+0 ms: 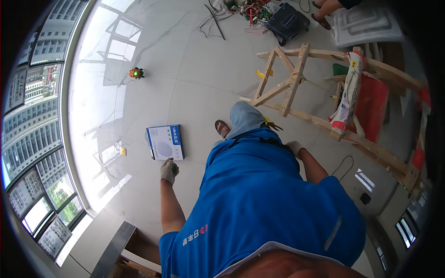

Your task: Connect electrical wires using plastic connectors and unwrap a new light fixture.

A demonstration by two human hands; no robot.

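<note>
My left hand (169,172), in a pale work glove, is low on the left with its fingers curled. A dark green patch shows at its palm; whether this is a small object or part of the glove I cannot make out. Just beyond the fingertips a flat blue and white box (165,142), printed with a round disc, lies on the floor. My right hand (294,147), also gloved, hangs by my right side, partly hidden by my blue shirt, its fingers unclear. Yellow-and-black tool handles (272,124) stick out at my waist.
A wooden trestle ladder (291,83) with taped, wrapped parts stands on the right. A small device with a green light (136,73) sits ahead left, beyond a yellow floor plate (123,151). Far off are a dark tool case (287,22), loose tools (255,12) and another person's feet (321,21).
</note>
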